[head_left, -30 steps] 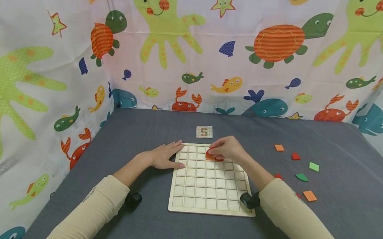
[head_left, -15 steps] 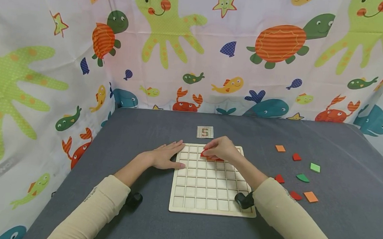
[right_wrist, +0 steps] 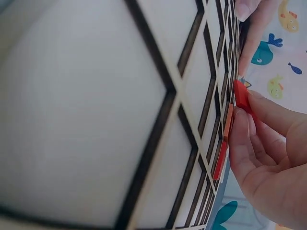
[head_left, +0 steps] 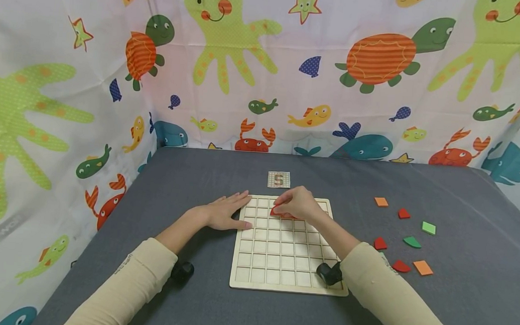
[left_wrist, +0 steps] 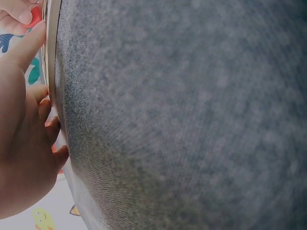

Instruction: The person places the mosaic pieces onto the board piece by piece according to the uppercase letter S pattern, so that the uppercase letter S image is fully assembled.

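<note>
Pale wooden grid board [head_left: 273, 262]: flat, left hand [head_left: 224, 214] on its left edge. Red piece [right_wrist: 242, 97]: tilted, pinched by right hand [right_wrist: 276, 158], beside orange piece [right_wrist: 229, 123] set in grid.

The card [head_left: 279, 179] near the table's [head_left: 214, 172] far edge is showing S or 5; the left sleeve's [head_left: 125, 279] print is looking illegible.

There were five red tiles [head_left: 400, 266], three orange tiles [head_left: 422, 267], one lime tile [head_left: 428, 227] and, though a sleeve [head_left: 393, 292] partly hid one, seemingly two green tiles [head_left: 412, 242]; also one board [head_left: 273, 261], one card [head_left: 279, 179] and two hands [head_left: 224, 213].
</note>
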The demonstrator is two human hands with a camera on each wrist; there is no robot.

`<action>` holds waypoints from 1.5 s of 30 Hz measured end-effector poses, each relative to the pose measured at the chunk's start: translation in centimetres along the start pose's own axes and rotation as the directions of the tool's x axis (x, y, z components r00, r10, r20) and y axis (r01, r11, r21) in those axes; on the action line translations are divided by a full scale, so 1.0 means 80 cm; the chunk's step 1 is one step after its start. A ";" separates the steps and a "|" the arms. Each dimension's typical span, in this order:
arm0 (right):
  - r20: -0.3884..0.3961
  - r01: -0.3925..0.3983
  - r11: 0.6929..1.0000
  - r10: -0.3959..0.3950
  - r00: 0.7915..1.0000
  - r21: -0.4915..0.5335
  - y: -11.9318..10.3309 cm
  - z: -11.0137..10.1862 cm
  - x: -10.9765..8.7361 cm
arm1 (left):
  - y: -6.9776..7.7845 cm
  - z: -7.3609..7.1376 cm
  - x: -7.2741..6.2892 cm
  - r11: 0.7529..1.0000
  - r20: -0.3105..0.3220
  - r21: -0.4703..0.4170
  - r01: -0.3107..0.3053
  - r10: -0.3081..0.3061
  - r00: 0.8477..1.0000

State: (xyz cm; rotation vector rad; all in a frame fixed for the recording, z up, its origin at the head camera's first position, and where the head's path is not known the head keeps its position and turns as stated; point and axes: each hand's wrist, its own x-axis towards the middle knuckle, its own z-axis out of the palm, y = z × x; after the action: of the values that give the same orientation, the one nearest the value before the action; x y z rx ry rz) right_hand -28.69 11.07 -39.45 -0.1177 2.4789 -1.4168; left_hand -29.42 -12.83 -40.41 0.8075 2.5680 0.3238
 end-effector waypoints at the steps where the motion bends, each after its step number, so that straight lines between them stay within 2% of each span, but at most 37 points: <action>1: -0.002 0.005 1.000 -0.006 1.000 -0.006 0.001 0.001 0.001 | 0.000 0.000 0.000 1.000 0.000 0.001 0.001 -0.001 1.000; 8: -0.014 0.025 0.998 -0.026 1.000 -0.059 0.001 0.004 0.003 | -0.004 0.001 0.003 1.000 0.010 0.016 -0.007 0.007 1.000; 13: 0.014 0.032 0.997 -0.031 0.999 -0.073 -0.002 0.002 0.002 | -0.003 0.000 0.002 1.000 0.011 0.015 -0.009 0.009 1.000; 19: 0.086 0.115 0.978 -0.101 0.991 -0.176 -0.003 -0.003 0.004 | -0.004 0.000 0.003 1.000 0.012 0.014 -0.008 0.008 1.000; 26: 0.107 0.190 0.947 -0.168 0.980 -0.257 0.001 -0.006 0.012 | 0.000 -0.001 0.002 1.000 0.008 0.015 0.000 0.000 1.000; 36: 0.164 0.204 0.959 -0.173 0.971 -0.198 0.000 -0.008 0.013 | 0.001 0.000 0.002 1.000 0.007 0.014 0.005 -0.005 1.000; 45: 0.161 0.202 0.956 -0.170 0.972 -0.212 -0.002 -0.007 0.011 | -0.002 0.004 0.004 0.999 -0.009 0.047 0.013 -0.012 1.000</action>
State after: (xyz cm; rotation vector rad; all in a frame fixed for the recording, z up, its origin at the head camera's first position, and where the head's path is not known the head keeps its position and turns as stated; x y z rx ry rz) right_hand -29.68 11.29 -39.18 -0.4945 2.5562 -1.1404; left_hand -29.60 -12.71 -40.88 0.8080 2.5962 0.2650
